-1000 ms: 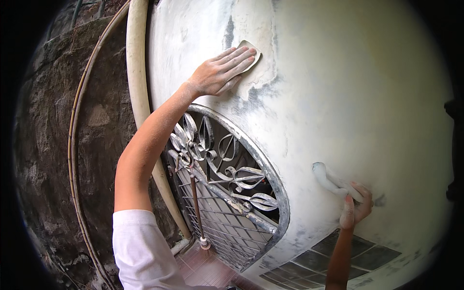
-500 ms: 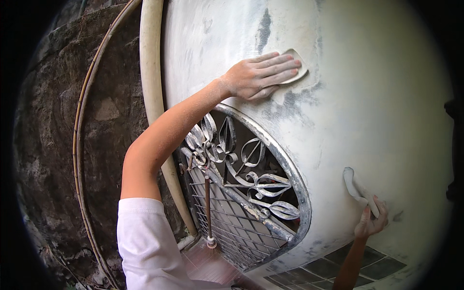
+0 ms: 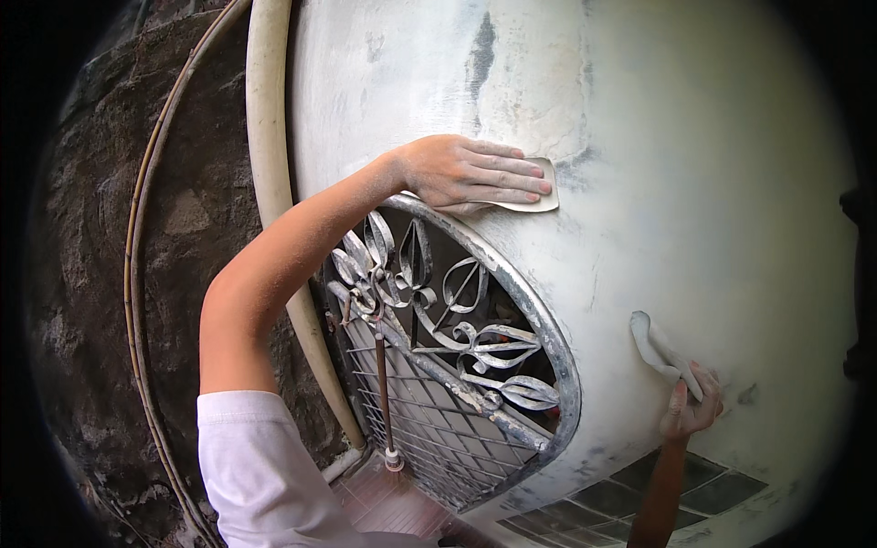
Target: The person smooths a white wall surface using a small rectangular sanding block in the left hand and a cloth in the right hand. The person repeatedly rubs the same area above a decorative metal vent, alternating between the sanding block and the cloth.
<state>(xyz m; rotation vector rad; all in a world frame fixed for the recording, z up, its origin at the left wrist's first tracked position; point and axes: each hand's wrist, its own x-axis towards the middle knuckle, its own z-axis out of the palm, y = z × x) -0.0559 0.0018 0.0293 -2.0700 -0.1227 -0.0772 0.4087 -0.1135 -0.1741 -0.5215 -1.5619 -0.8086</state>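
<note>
White fabric ends in a sleeve (image 3: 274,466) above the left elbow. The left hand (image 3: 461,173) lies flat, fingers extended and close together, pressing a thin pale sheet (image 3: 548,181) to the pale wall (image 3: 703,210); its thumb cannot be made out. The sheet's outer edge projects past the fingertips, just above the crown of an arched metal frame (image 3: 565,356). The right hand (image 3: 692,409), lower down, pinches one end of a curled pale strip (image 3: 649,345) between thumb and fingers; whether the strip touches the wall cannot be told. The wall shows grey patches. Beyond stand a scrollwork grille (image 3: 468,395), a brown-handled tool (image 3: 383,393), a thick pale pipe (image 3: 271,110) and a rough dark wall (image 3: 82,301).

Risks, as judged: a low stroke could snag the sheet or knuckles on the frame. Powder on the fingers could let the sheet slide, since only pressure appears to secure it. A loosened pinch could drop the strip.

Count: two hands, one sheet, one strip, one sleeve, one frame, one grille, one tool, one pipe, two walls. Grey patches: several, not reliably countable.
</note>
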